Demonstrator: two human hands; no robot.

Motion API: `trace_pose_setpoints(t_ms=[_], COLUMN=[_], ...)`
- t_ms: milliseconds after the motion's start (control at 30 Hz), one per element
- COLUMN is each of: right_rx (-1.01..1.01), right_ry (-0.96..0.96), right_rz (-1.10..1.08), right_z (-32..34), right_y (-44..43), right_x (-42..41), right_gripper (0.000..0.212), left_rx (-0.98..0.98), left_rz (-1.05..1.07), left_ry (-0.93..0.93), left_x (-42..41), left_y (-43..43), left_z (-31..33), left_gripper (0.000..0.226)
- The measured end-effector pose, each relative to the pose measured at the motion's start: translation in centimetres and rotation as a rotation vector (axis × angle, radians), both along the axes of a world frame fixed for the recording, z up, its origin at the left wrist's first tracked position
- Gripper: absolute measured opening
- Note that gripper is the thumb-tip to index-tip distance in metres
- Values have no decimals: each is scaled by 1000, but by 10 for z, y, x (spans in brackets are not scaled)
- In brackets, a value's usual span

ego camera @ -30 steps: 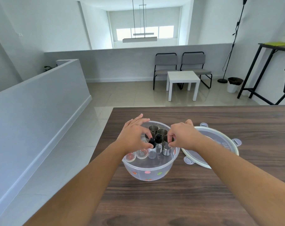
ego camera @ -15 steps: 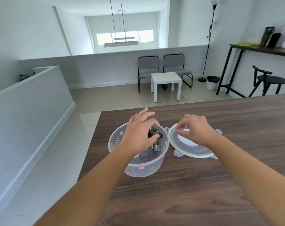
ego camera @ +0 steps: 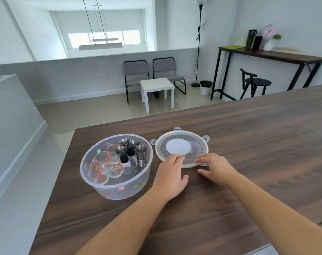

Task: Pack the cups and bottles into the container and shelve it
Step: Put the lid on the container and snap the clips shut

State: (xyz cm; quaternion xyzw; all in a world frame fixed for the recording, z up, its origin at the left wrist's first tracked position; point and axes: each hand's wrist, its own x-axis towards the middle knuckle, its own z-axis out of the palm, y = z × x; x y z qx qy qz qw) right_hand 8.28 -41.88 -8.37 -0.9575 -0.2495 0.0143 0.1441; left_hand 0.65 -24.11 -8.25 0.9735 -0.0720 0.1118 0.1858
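Note:
A round translucent container (ego camera: pixel 119 188) with coloured dots stands on the dark wooden table (ego camera: pixel 248 144). Inside it are several steel cups (ego camera: pixel 141 150), small clear glasses (ego camera: pixel 116 172) and two small black-capped bottles (ego camera: pixel 124 161). Its round lid (ego camera: pixel 182 144) lies flat on the table just right of it. My left hand (ego camera: pixel 172 173) rests at the lid's near left edge, fingertips touching the rim. My right hand (ego camera: pixel 214 165) touches the lid's near right edge. Neither hand has lifted the lid; both have fingers spread.
The table's far edge and left edge run close to the container. Beyond the table are a white side table (ego camera: pixel 156 87), two grey chairs (ego camera: pixel 136 70), a floor lamp (ego camera: pixel 198 43), a bin (ego camera: pixel 205 87) and a high dark console table (ego camera: pixel 270 56) with a stool (ego camera: pixel 256 82).
Both hands left the container, where they were setting cups, and moved right to the lid's near edge. The view turned right and lifted slightly.

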Motion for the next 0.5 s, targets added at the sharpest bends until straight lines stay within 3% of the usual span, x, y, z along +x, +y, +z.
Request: trace_pose_setpoints(t_ms=[100,233,333,500], right_rx=[79,245,228,206], right_ry=[-59,-161,-228,-430], right_rz=[24,4,31,107], right_z=[-14,-27,-33,-27], right_y=[-7,-9,-10,-14], right_x=[3,5,8,6], right_gripper=[34,14,7,9], left_rx=[69,-16,-55,-101], left_rz=[86,108,83,82], left_ry=[74,23,-38,-152], left_x=[9,10,10,11], left_y=[1,0,0,-3], left_z=[-19,-37,-37,-31], left_gripper=[60,38,23,22])
